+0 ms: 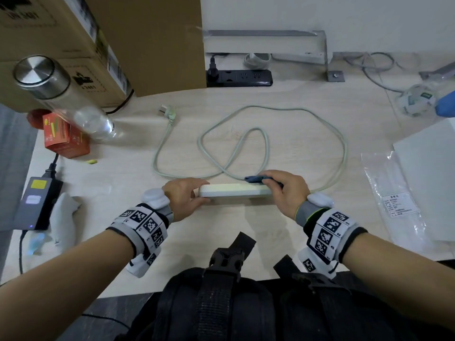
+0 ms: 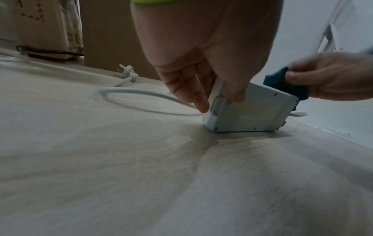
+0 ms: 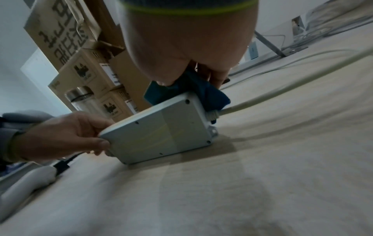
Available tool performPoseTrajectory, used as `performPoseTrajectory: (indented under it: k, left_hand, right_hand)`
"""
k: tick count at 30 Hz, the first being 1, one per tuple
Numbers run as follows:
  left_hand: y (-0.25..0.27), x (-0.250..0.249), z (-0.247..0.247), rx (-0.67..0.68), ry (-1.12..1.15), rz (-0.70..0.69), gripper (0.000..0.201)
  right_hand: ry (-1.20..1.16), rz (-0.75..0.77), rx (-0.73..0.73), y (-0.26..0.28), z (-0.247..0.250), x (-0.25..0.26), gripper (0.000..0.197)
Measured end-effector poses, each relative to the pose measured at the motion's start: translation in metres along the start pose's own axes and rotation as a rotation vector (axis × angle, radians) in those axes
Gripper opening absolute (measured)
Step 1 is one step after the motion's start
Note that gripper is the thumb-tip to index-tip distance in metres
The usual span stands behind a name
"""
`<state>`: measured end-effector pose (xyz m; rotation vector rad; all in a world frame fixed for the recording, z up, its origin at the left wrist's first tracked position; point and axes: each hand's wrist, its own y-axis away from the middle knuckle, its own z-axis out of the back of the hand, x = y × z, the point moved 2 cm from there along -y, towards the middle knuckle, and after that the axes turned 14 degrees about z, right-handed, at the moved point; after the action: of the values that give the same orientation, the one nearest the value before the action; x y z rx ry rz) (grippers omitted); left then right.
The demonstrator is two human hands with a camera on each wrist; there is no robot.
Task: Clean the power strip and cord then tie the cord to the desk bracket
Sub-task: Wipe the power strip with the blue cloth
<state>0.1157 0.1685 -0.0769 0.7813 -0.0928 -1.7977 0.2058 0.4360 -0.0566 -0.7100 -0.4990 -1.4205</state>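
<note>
Desk (image 1: 307, 114): a pale wood-grain top carrying everything; cardboard boxes (image 1: 103, 33) stand at the far left.
Desk bracket (image 1: 327, 60): a grey metal bracket at the far edge, near the wall, with no cord tied to it yet.
Cord (image 1: 320, 124): lies in loose loops across the middle of the desk, its plug (image 1: 170, 113) free on the surface.
Power strip (image 1: 234, 190): white, tipped up on its long edge near the person, its screwed back facing them.
Left hand (image 1: 183, 194): grips the strip's left end, fingers and thumb curled round it to steady it.
Right hand (image 1: 286, 190): pinches a dark blue cloth (image 1: 257, 179) against the strip's right end.
Progress: judging by this, wiping the strip is under way; cleaning the cord and tying it remain.
</note>
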Motion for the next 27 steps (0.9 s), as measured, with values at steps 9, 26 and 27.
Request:
performPoseTrajectory:
  k: [9,26,27]
  left_hand:
    - [-0.005,0.000,0.003,0.012,0.022,0.074,0.033]
    - [-0.001,-0.005,0.006,0.015,-0.007,0.138,0.038]
    - [-0.002,-0.003,0.006,0.022,-0.010,0.148,0.039]
  right_hand:
    - [0.308,0.501,0.203,0.013,-0.004,-0.001,0.040]
    - [0.321,0.642,0.155,0.004,-0.009,-0.011,0.043]
    - [0.336,0.604,0.175,0.008,0.003,-0.019,0.050]
